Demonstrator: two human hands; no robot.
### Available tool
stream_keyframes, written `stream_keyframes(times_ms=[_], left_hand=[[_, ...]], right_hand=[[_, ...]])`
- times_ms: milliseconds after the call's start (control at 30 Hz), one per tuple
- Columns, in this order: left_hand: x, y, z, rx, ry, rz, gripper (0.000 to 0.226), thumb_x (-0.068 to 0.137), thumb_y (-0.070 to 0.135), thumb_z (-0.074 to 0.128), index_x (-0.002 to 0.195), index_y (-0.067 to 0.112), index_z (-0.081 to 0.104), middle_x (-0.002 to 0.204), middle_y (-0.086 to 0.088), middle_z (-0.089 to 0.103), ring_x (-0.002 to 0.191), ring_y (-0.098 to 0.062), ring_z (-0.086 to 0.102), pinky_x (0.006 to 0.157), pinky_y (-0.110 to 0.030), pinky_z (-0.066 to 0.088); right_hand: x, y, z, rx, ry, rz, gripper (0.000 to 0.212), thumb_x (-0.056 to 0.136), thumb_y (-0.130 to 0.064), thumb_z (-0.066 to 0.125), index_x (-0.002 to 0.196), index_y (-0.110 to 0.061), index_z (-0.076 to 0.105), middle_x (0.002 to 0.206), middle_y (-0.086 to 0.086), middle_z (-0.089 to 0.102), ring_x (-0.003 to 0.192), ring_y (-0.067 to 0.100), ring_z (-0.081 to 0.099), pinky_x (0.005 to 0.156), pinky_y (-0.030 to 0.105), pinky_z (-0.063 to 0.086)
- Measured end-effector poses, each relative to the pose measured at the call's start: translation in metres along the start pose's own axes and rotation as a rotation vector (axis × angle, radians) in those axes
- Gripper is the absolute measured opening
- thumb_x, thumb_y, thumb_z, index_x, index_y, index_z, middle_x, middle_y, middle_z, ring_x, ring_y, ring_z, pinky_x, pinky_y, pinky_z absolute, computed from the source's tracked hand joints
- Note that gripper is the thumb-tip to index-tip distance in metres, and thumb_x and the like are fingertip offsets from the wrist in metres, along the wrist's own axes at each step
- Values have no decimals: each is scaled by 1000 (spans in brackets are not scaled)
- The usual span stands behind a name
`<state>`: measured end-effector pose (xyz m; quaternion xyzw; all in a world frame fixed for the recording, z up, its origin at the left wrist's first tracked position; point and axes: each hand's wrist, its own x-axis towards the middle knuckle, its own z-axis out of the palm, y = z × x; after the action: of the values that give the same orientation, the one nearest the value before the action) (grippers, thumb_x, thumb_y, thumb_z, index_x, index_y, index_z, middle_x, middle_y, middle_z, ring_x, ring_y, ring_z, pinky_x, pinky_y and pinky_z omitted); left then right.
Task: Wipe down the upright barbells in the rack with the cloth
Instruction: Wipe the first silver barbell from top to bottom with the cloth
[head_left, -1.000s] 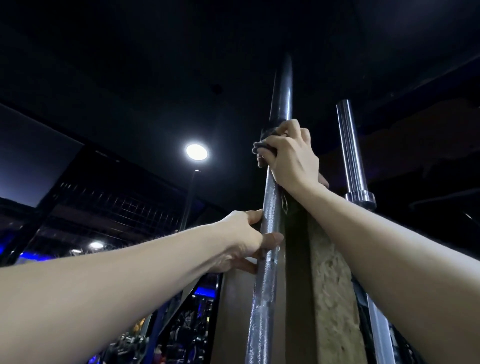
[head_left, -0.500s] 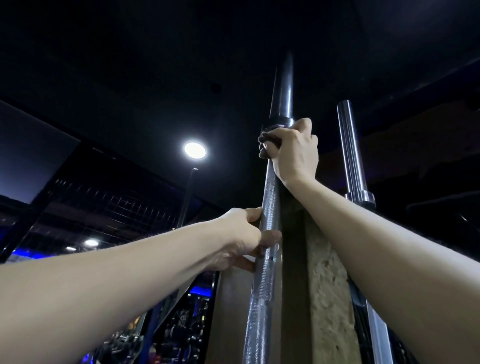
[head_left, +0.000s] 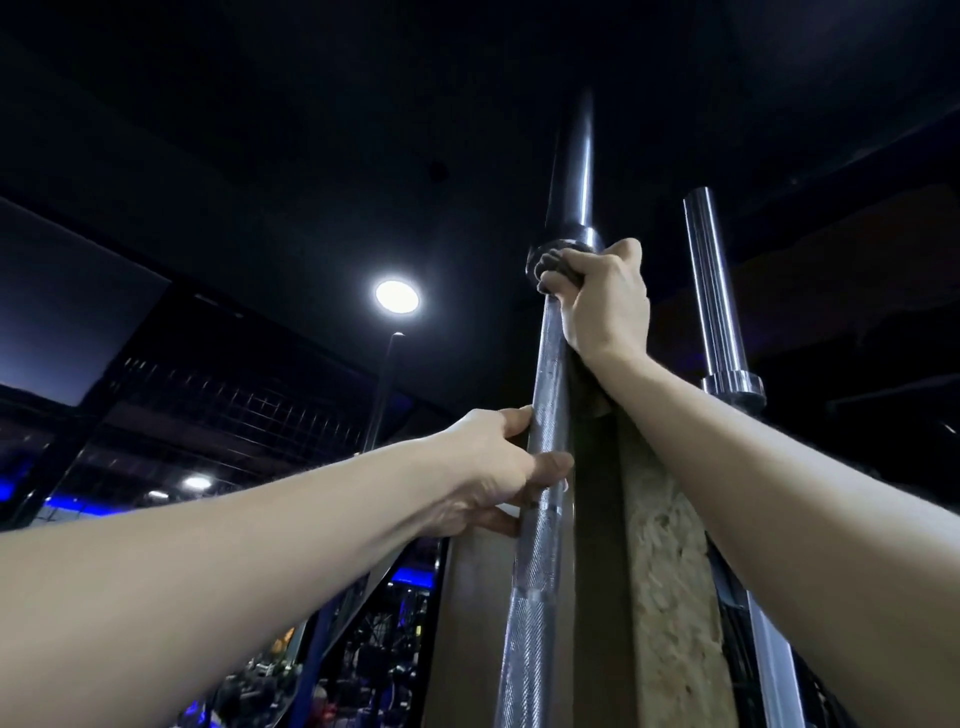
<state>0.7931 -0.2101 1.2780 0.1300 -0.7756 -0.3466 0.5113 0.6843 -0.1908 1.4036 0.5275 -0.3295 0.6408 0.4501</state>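
- Nearest, both bare forearms reach up from the lower corners toward the middle of the view.
- The left hand (head_left: 493, 467) wraps thumb and fingers round the tall upright steel barbell with the knurled shaft (head_left: 545, 415), steadying it at about mid-height.
- That bar is chrome, round and narrow, cross-hatched with knurling broken by smooth rings. I would judge it heavy and rigid, so it wants bracing rather than lifting. The knurl gives a sure hold; the polished sleeve above looks slick.
- At about 1 o'clock from the left hand, the right hand (head_left: 602, 296) is closed round a small dark bunched cloth (head_left: 558, 265), pressing it on the bar just under the collar where shaft meets the thicker sleeve.
- The cloth looks soft and limp and should mould round the bar. How much of it there is I cannot tell, as the fingers hide most of it.
- Just behind the bar stands a rough pale chipboard post (head_left: 670, 571) beside a darker smooth panel, both upright.
- At 3 o'clock from the wiping hand stands a second upright chrome barbell with a shorter smooth sleeve (head_left: 711, 291), untouched, its collar lower down.
- Farthest off, a round white ceiling lamp (head_left: 397, 297) glows at 10 o'clock against a black ceiling, with dim gym gear and blue light low at 7 o'clock.
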Motion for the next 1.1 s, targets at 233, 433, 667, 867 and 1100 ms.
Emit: stream_keyframes(times_ms=[233, 433, 667, 867, 1100], left_hand=[[-4, 1, -3, -17, 23, 17, 52, 89, 9, 63, 136, 22, 46, 76, -4, 67, 63, -16, 64, 69, -40, 58], [-2, 1, 2, 8, 59, -11, 65, 87, 11, 66, 144, 25, 36, 90, -9, 68, 62, -17, 61, 61, -35, 58], [-3, -2, 0, 2, 50, 11, 63, 87, 13, 67, 142, 24, 39, 79, -5, 67, 52, -11, 59, 68, -37, 57], [-6, 1, 6, 20, 93, 7, 60, 86, 13, 68, 140, 25, 42, 68, 0, 61, 42, -6, 53, 59, -32, 57], [-1, -2, 8, 123, 226, 74, 68, 72, 16, 82, 133, 23, 52, 97, -10, 68, 72, -22, 65, 67, -42, 60]], right_hand=[[-84, 6, -31, -164, -168, -377, 35, 94, -33, 55, 128, -31, 57, 122, 4, 38, 107, 22, 37, 73, 34, 44], [-2, -4, -19, -372, -187, -304, 21, 92, -42, 55, 109, -38, 67, 113, -2, 36, 109, 23, 36, 66, 35, 41], [-54, -3, -29, -390, -186, -390, 34, 95, -50, 42, 127, -42, 52, 129, -4, 34, 114, 23, 32, 62, 32, 36], [-25, -4, -27, -402, -230, -530, 23, 97, -33, 51, 109, -26, 70, 120, 3, 44, 103, 23, 31, 79, 28, 43], [-27, -2, -13, -221, -172, -371, 20, 93, -36, 56, 107, -37, 71, 119, -9, 47, 110, 26, 30, 90, 36, 35]])
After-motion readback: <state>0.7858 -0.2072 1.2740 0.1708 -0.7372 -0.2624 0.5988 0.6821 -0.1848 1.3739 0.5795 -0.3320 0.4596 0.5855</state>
